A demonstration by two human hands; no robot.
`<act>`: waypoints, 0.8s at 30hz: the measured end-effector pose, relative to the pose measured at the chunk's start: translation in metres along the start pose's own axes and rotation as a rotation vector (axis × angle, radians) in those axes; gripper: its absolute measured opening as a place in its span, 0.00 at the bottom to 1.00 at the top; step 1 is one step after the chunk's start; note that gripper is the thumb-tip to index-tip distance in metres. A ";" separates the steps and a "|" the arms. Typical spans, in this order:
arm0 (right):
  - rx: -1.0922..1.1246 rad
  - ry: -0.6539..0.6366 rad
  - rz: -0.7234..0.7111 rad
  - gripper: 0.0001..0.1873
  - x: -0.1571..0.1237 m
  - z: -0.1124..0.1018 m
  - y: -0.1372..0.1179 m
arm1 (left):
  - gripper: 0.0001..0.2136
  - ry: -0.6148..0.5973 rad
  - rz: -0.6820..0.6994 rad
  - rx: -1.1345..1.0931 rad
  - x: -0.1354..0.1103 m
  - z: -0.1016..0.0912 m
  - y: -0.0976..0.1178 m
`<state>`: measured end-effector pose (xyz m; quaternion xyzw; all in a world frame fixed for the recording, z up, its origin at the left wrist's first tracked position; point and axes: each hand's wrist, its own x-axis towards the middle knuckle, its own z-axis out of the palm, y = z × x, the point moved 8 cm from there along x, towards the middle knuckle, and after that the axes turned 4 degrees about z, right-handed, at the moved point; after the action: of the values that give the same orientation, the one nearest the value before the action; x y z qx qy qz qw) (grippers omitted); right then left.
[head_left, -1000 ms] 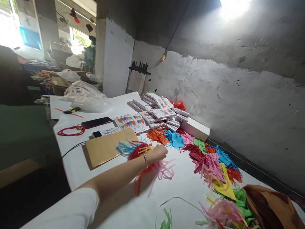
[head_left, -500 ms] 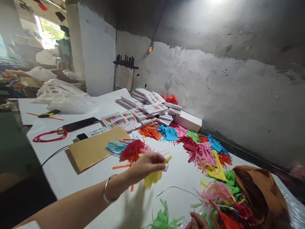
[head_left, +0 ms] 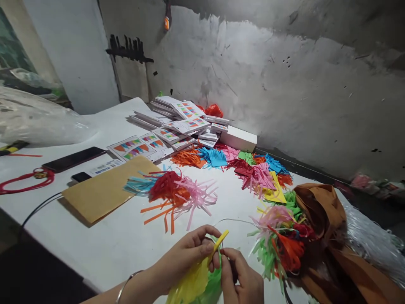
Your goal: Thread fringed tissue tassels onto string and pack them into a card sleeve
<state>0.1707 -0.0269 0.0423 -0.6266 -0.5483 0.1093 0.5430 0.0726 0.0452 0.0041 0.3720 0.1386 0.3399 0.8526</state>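
Observation:
My left hand (head_left: 193,249) pinches a yellow paper tassel (head_left: 190,283) by its folded top, with the fringe hanging down. Against it, my right hand (head_left: 242,274) is closed on a thin, needle-like piece, whose tip rises by the fold. Green fringe (head_left: 212,287) hangs below both hands; what holds it is hidden. Beyond them lie a pink tassel (head_left: 199,194), a dark red tassel (head_left: 166,185), an orange tassel (head_left: 171,211) and a light blue tassel (head_left: 139,185). A thin pale string (head_left: 236,220) runs toward a bunch of mixed tassels (head_left: 284,236) at the right.
Folded fringed paper (head_left: 218,157) in several colours lines the table's back. Printed cards (head_left: 186,124) are stacked behind, beside a white box (head_left: 238,138). At left are a brown envelope (head_left: 107,192), a phone (head_left: 74,159) and a red cord (head_left: 28,181). Brown cloth (head_left: 322,207) lies right.
My left hand has brought the yellow tassel down and toward me, away from the other tassels. My right hand has risen to meet it. The view has turned right and downward.

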 end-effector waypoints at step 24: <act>-0.039 -0.086 0.142 0.16 -0.013 0.007 0.012 | 0.15 0.028 0.055 0.200 -0.014 -0.009 -0.001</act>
<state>0.1675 -0.0316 0.0241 -0.6690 -0.5275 0.1638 0.4974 0.0583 0.0395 -0.0029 0.4540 0.1736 0.3529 0.7995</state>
